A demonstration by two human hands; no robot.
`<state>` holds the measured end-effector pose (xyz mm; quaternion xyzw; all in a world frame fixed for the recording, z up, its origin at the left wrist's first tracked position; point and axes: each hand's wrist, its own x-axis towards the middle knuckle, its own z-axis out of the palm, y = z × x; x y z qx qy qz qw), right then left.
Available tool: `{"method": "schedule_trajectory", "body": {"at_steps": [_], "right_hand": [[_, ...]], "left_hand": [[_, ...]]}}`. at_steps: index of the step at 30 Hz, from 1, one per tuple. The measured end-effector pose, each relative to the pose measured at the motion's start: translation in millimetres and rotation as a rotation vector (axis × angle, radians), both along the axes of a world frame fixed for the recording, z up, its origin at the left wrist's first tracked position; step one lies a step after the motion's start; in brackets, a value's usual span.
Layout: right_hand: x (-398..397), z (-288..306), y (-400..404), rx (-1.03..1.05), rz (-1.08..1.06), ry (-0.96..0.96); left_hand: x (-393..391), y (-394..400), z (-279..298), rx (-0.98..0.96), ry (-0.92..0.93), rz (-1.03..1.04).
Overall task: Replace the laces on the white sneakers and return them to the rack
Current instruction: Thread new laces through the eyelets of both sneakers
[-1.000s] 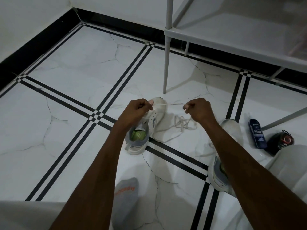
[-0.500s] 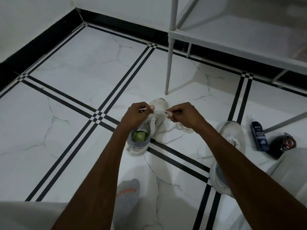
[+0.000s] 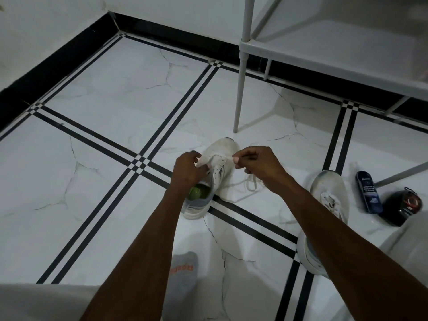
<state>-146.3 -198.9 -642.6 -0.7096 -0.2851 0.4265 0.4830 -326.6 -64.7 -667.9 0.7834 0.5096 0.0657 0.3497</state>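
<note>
Lacing is under way on the white sneaker (image 3: 218, 167) on the floor (image 3: 104, 158), at six o'clock from the rack (image 3: 324, 54) leg; the left hand (image 3: 188, 171) grips its eyelet flap; the right hand (image 3: 257, 163) pinches the lace (image 3: 251, 183) end, which I judge must next be threaded through an eyelet.

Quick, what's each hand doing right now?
Left hand: fingers curled on the sneaker, at its eyelets.
Right hand: pinching the white lace.

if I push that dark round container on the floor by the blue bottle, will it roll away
Probably a little. The dark container looks rounded and lies tilted, so it may roll or wobble. The blue bottle right beside it would likely stop it that way. Weight can't be judged.
</note>
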Motion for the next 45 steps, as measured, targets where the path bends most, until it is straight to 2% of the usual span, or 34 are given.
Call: {"method": "schedule_trajectory", "body": {"at_steps": [4, 9, 12, 18, 22, 27, 35, 45], "right_hand": [[0, -4, -1, -0.035, -0.04, 0.034], [-4, -18, -6, -0.08, -0.04, -0.167], [-9, -25, -9, -0.092, -0.002, -0.277], [-24, -41, -9, -0.107, 0.108, -0.438], [-26, -50, -10, -0.079, 0.174, -0.526], [-35, -60, -14, -0.066, 0.111, -0.623], [-28, -73, -13, -0.111, -0.02, -0.573], [-36, -68, -18, -0.065, -0.011, -0.602]], "left_hand": [[2, -16, -8, 0.057, 0.076, -0.124], [3, -41, -8, -0.126, -0.001, -0.232], [9, -63, -17, -0.136, -0.069, -0.111], [20, -78, -28, 0.012, -0.12, 0.029], [15, -73, -32, -0.171, -0.252, 0.079], [12, -73, -40, -0.318, -0.377, 0.142], [11, -75, -50, -0.456, -0.48, 0.188], [14, -76, -55, -0.475, -0.483, 0.237]]}}
